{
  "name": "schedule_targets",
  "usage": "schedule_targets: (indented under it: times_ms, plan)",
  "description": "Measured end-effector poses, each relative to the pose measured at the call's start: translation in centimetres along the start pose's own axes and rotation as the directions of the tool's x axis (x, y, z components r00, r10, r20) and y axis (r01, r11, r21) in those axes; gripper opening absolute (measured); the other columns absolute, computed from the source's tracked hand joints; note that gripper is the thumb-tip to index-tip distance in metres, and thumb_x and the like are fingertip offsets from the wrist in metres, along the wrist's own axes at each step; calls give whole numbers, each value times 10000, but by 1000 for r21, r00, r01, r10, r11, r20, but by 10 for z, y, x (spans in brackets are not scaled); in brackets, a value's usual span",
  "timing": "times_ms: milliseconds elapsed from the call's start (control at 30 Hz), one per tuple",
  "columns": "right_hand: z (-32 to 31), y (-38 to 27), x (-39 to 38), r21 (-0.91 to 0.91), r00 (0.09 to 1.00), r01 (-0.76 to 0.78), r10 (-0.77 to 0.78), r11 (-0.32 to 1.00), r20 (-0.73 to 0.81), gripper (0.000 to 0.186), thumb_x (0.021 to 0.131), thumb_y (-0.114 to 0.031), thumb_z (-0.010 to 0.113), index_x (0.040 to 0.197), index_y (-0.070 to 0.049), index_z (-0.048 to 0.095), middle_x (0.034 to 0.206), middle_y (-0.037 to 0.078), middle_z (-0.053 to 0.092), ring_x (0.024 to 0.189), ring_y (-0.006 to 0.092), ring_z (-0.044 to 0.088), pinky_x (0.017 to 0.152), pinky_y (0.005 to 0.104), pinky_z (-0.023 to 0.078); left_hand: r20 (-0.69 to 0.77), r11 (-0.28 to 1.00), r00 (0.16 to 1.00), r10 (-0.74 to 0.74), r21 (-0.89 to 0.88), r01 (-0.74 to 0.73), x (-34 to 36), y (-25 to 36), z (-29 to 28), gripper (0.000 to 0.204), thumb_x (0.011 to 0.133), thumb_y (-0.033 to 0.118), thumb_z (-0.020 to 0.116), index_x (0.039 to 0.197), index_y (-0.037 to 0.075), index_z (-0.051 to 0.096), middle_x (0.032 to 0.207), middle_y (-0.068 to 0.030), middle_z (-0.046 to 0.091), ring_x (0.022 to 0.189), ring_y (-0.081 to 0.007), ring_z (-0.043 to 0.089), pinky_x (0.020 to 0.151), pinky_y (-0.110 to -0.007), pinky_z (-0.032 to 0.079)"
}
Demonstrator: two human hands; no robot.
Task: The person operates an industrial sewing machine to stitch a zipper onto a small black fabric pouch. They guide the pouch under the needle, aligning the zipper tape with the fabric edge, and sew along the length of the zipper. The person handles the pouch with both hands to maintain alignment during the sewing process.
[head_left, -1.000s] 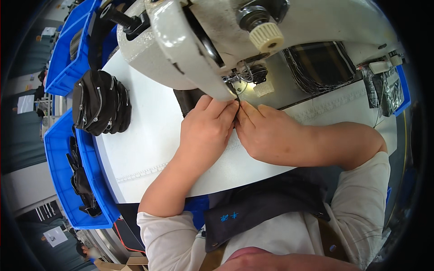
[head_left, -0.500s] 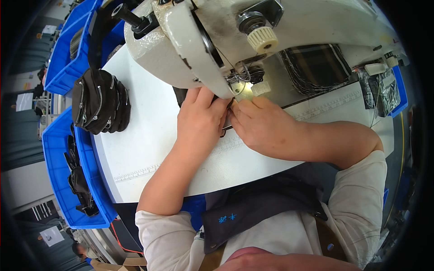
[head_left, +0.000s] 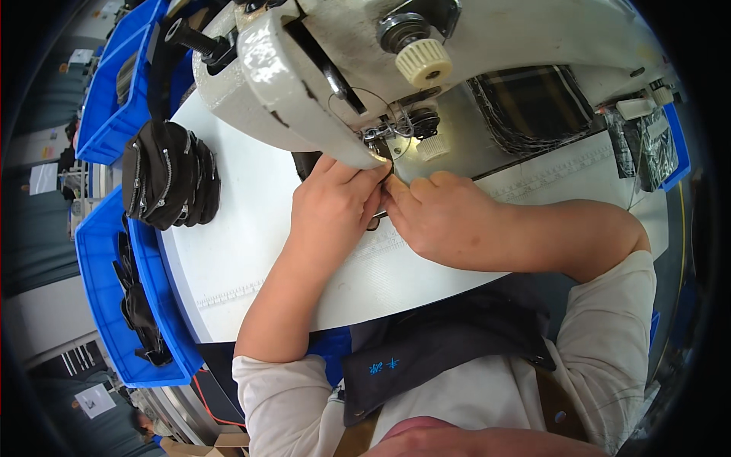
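My left hand and my right hand meet in front of the needle area of a white sewing machine. Between my closed fingertips runs a dark fabric piece, close to the metal presser foot. Most of that cloth is hidden under my fingers and the machine head; a dark bit of it shows left of my left hand. Thumb and forefinger of each hand are pinched together, nearly touching one another. Below them a small dark loop pokes out, perhaps scissors; I cannot tell.
At the left of the white table stands a stack of dark zippered pouches. Blue bins line the left edge, one holding dark pieces. Dark checked fabric panels lie under the machine arm. Plastic-wrapped material sits at far right.
My hands have drawn back slightly toward me from the needle area, fingertips still together. More of the presser foot and dark fabric shows. The view has shifted a little.
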State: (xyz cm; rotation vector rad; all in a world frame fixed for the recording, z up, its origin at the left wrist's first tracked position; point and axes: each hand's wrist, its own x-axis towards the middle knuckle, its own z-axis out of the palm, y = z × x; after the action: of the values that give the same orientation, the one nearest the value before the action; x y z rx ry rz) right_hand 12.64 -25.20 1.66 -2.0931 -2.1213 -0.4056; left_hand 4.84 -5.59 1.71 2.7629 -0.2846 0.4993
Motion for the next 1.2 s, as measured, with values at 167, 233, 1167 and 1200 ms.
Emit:
schedule_targets:
  times_ms: [167, 233, 1167, 1200]
  plan:
    - [6, 0, 0, -7, 998, -5, 4, 1000, -56, 255, 804, -116, 690, 964, 81, 711, 873, 187, 694, 696, 204, 653, 546, 320, 496, 49, 999, 998, -43, -3, 43, 1, 2, -4, 309, 790, 42, 769, 1094, 96, 770, 1086, -8, 689, 866, -263, 667, 733, -370, 563]
    - [10, 1, 1, -28, 997, -13, 11, 1000, -75, 259, 803, -120, 687, 970, 76, 708, 877, 185, 692, 689, 203, 653, 545, 323, 496, 62, 998, 996, -62, 7, 62, 1, 2, -4, 289, 806, 51, 762, 1092, 93, 768, 1091, -9, 689, 882, -267, 676, 729, -375, 566]
    - [25, 5, 5, -10, 994, -51, 50, 999, -97, 256, 827, -166, 685, 974, 41, 705, 949, 194, 703, 591, 197, 653, 495, 333, 503, 39, 999, 998, -39, 13, 39, 7, -7, -5, 208, 836, 50, 750, 1038, 98, 765, 1070, -18, 715, 958, -260, 700, 720, -379, 585]
    - [26, 5, 5, -9, 993, -55, 54, 998, -104, 256, 827, -167, 686, 975, 40, 705, 955, 198, 706, 591, 198, 655, 496, 333, 504, 37, 999, 999, -39, 6, 39, 7, -8, -5, 214, 836, 47, 749, 1043, 96, 767, 1072, -21, 716, 956, -262, 699, 723, -381, 585]
